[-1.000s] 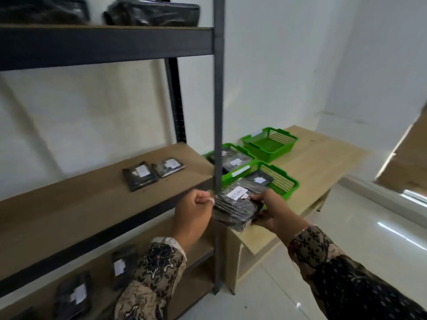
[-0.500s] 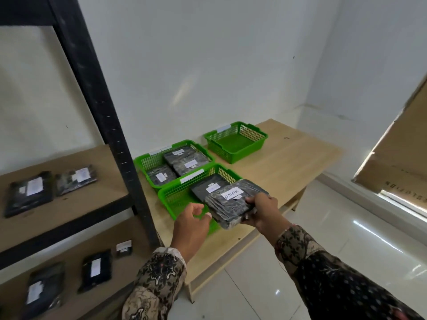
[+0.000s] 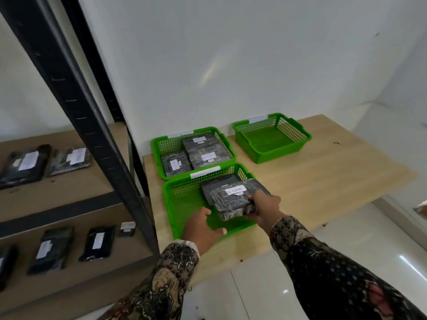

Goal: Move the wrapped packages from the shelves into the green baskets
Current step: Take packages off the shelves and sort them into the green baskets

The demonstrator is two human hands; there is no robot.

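Now R hand (image 3: 263, 207) grips pkg (image 3: 235, 199) over basket (image 3: 182, 204)

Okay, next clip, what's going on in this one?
A person is sorting wrapped packages from a shelf unit into green baskets on a wooden table. The right hand grips a package labelled RETURN over the nearest basket, which already holds one package. The left hand rests on that basket's front rim, fingers relaxed. The basket behind holds three packages; the far basket holds none. More packages lie on the shelves.
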